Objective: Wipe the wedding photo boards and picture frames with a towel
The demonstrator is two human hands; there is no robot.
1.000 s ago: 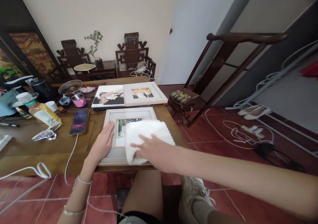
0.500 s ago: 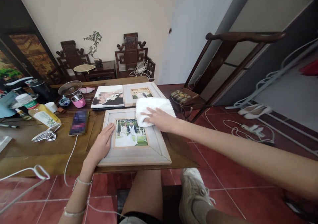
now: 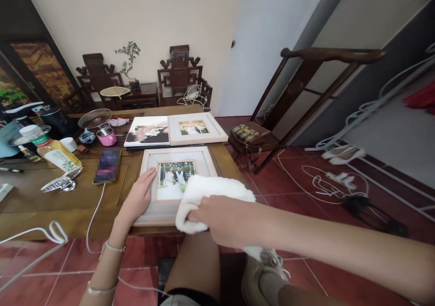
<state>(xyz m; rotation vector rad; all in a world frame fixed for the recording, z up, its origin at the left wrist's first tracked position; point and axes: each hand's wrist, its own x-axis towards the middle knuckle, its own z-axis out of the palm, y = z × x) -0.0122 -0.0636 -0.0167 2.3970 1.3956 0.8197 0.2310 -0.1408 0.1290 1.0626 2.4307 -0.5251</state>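
Note:
A whitewashed picture frame (image 3: 149, 217) with a couple's wedding photo lies flat at the table's front edge. My left hand (image 3: 137, 202) rests along its left side, fingers straight and flat on the rim; the thumb is hidden. Bunched under my right hand (image 3: 222, 217) is a white towel (image 3: 217, 188), its fold gripped by curled fingers. The towel covers the photo's lower right part and the frame's lower right corner. Behind this frame lie a second framed photo (image 3: 175, 134) and a white-edged photo album (image 3: 147, 131), both apart from my hands.
Left on the table (image 3: 102, 206) are a phone (image 3: 107, 165) on a white cable, a silver hair clip (image 3: 63, 181), an oil-coloured bottle (image 3: 56, 150) and a pink cup (image 3: 106, 136). A wooden chair (image 3: 295, 86) with a checked bag (image 3: 246, 133) stands right. Cables lie on the floor.
My right hand has moved the towel from the frame's upper right toward its lower right corner, nearer to me. The left hand has stayed on the frame's left side.

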